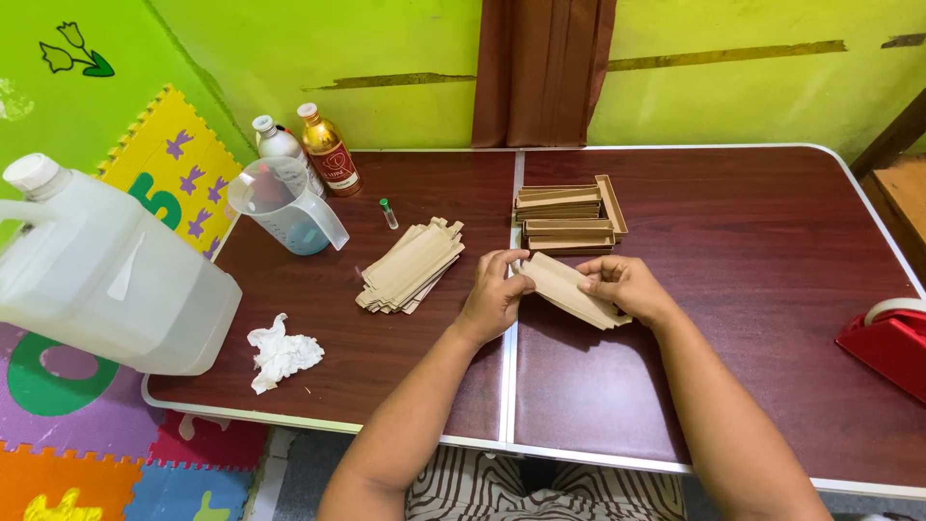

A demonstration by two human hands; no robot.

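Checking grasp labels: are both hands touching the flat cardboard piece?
Touching. Head view shows the left hand and right hand pinching opposite ends of the flat cardboard piece.

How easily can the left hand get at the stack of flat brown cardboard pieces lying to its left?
Probably yes: the left hand is close to the flat cardboard stack, with only bare table between them. It would first have to let go of the cardboard piece.

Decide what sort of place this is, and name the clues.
Probably a home room used for handwork: a folding table, foam play mats against a bright green wall, and both hands folding a flat brown carton beside stacked ones.
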